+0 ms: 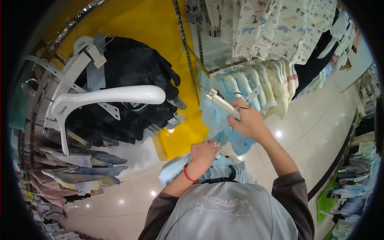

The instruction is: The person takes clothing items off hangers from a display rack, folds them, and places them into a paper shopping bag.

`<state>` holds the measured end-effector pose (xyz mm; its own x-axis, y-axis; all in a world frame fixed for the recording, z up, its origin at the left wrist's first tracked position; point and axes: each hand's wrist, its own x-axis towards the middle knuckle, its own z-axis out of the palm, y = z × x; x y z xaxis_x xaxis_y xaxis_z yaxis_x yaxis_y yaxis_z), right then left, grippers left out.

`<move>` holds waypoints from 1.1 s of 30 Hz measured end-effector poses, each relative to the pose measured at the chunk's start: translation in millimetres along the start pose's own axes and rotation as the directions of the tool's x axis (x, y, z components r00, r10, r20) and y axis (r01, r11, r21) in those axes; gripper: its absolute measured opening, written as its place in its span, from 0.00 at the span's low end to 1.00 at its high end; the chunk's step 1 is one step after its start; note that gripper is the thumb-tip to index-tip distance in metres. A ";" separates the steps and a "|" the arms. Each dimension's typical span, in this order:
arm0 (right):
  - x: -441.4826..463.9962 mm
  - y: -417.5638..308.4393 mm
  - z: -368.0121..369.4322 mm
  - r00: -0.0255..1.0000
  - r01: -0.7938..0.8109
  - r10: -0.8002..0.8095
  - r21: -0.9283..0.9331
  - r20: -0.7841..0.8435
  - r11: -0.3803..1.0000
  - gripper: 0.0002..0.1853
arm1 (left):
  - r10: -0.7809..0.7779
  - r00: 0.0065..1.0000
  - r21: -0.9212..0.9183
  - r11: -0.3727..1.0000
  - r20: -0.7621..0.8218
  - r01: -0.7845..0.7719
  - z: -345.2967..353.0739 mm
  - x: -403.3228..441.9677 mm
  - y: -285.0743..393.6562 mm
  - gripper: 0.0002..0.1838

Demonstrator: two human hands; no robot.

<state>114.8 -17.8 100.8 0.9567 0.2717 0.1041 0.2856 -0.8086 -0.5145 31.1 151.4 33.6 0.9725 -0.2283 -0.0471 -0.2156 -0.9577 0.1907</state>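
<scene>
My right hand (pixel 250 122) is closed around a white hanger (pixel 225 105) in front of the rail. Light blue clothing (pixel 214 116) hangs just behind and below that hanger. Lower down, my left hand (pixel 203 154), with a red band at the wrist, is closed by a grey hanger strip (pixel 218 130) and a metal hook (pixel 229 135). A light blue garment (pixel 172 172) drapes under the left hand against my body. The fingers of the left hand partly hide what they grip, which looks like the top of a hanger.
A bare white hanger (pixel 110 96) juts out at the left, before dark patterned clothes (pixel 136 66) on a rail. White hangers with pale yellow clothes (pixel 280 88) fill the rail ahead, beneath animal-print garments (pixel 276 30). A yellow panel (pixel 154 20) stands behind. More clothing racks (pixel 356 172) line the right.
</scene>
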 end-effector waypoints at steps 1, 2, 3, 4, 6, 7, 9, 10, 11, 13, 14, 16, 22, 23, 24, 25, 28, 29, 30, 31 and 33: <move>-0.2 0.5 0.1 1.000 -0.006 0.006 -0.002 0.004 1.000 0.19 | -0.005 1.000 -0.018 1.000 0.004 0.006 -3.9 -1.4 0.2 0.22; -0.5 0.6 0.5 1.000 -0.013 0.013 -0.003 0.009 1.000 0.19 | -0.011 1.000 -0.037 0.999 0.008 0.011 -6.0 -2.6 -0.2 0.22; -1.0 0.1 0.8 1.000 -0.010 0.010 -0.007 0.014 1.000 0.19 | -0.017 1.000 -0.052 0.998 0.017 0.018 -5.1 -3.8 -1.4 0.21; -1.6 -0.7 0.8 1.000 -0.007 0.007 -0.010 0.019 1.000 0.19 | -0.023 0.999 -0.067 0.997 0.026 0.025 -2.7 -5.3 -3.3 0.20; -4.1 -3.2 1.3 1.000 0.027 -0.027 -0.024 -0.005 0.999 0.19 | -0.026 0.999 -0.111 0.993 0.028 0.028 5.9 -8.2 -9.2 0.18; -6.2 -5.6 1.9 0.998 0.057 -0.058 -0.036 -0.034 0.998 0.19 | -0.022 1.000 -0.141 0.990 0.019 0.024 11.9 -9.3 -13.9 0.17; -9.0 -6.6 5.1 0.993 0.085 -0.089 -0.056 -0.076 0.995 0.18 | -0.021 0.999 -0.184 0.983 0.039 0.028 14.3 -10.6 -20.6 0.17; -9.7 -5.3 9.2 0.992 0.084 -0.089 -0.063 -0.088 0.995 0.18 | -0.025 0.997 -0.198 0.979 0.070 0.038 13.2 -10.8 -23.2 0.17; -10.7 -4.4 12.5 0.991 0.082 -0.089 -0.070 -0.100 0.994 0.17 | -0.028 0.994 -0.213 0.976 0.101 0.049 12.7 -11.1 -24.5 0.17; -13.1 -5.2 16.9 0.975 0.138 -0.150 -0.081 -0.162 0.987 0.17 | -0.069 0.989 -0.192 0.977 0.132 0.094 10.6 -12.5 -24.3 0.18; -14.3 -6.2 18.4 0.964 0.165 -0.180 -0.087 -0.194 0.982 0.17 | -0.089 0.985 -0.181 0.977 0.146 0.115 9.1 -13.3 -23.8 0.19; -17.8 -10.7 18.3 0.959 0.165 -0.177 -0.073 -0.220 0.984 0.17 | -0.123 0.980 -0.171 0.974 0.153 0.149 6.7 -15.0 -19.5 0.20; -23.7 -22.1 22.5 0.920 0.261 -0.293 -0.153 -0.259 0.953 0.16 | -0.151 0.976 -0.122 0.978 0.156 0.171 15.5 -12.2 -13.3 0.22; -22.5 -21.3 22.6 0.906 0.298 -0.332 -0.162 -0.261 0.941 0.15 | -0.152 0.976 -0.114 0.979 0.156 0.171 17.4 -10.9 -14.1 0.22; -20.5 -18.1 22.3 0.931 0.256 -0.282 -0.138 -0.230 0.957 0.16 | -0.148 0.977 -0.123 0.978 0.155 0.168 17.5 -10.2 -15.4 0.22; -17.5 -12.8 22.2 0.952 0.213 -0.232 -0.115 -0.197 0.970 0.16 | -0.145 0.977 -0.133 0.977 0.154 0.166 17.0 -10.1 -17.9 0.22; -8.7 10.5 21.8 0.990 0.097 -0.095 0.006 -0.099 0.995 0.17 | -0.132 0.982 -0.167 0.974 0.138 0.154 19.0 -12.5 -25.7 0.22; -7.0 20.1 22.9 0.997 0.056 -0.052 0.054 -0.064 0.997 0.18 | -0.126 0.983 -0.178 0.973 0.132 0.149 19.7 -14.3 -27.8 0.22; -6.0 30.6 25.7 1.000 0.022 -0.021 0.101 -0.015 0.995 0.19 | -0.134 0.984 -0.194 0.969 0.116 0.155 18.8 -15.9 -29.6 0.22; -5.1 41.3 29.7 0.999 -0.014 0.009 0.146 0.035 0.989 0.21 | -0.142 0.985 -0.209 0.965 0.101 0.161 17.6 -17.5 -31.2 0.22; -5.0 49.7 38.4 0.994 -0.048 0.026 0.215 0.103 0.975 0.23 | -0.136 0.989 -0.225 0.963 0.054 0.145 18.4 -21.2 -34.7 0.22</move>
<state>122.1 -39.3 42.1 0.9530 0.3030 0.0024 0.2209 -0.6893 -0.6899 16.4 186.2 9.9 0.9865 -0.1046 -0.1257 -0.0465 -0.9163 0.3978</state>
